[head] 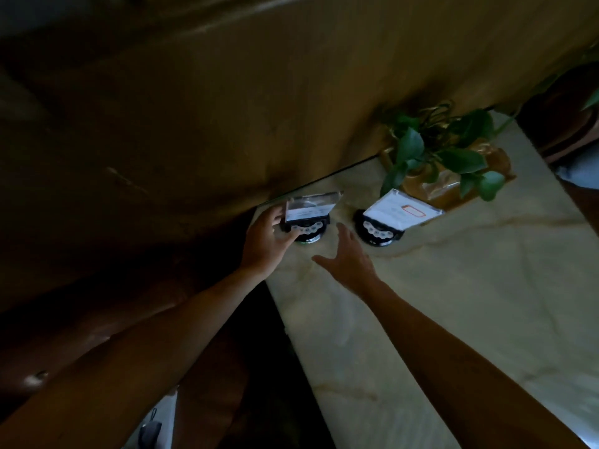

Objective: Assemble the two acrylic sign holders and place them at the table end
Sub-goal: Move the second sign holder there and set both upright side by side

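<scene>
Two acrylic sign holders stand on the pale marble table (pixel 453 303) near its far end, each a clear plate with a white card set in a round black base. The left sign holder (pixel 309 210) sits at the table's left corner, and my left hand (pixel 267 243) grips its black base from the left side. The right sign holder (pixel 400 212) stands free, its card bearing a red box. My right hand (pixel 348 259) hovers between the two holders with fingers spread, touching neither.
A potted green plant (pixel 444 150) in a brown pot stands just behind the right holder. A tan wall runs along the table's far end. The table's left edge drops to a dark floor, where a brown chair (pixel 201 367) stands.
</scene>
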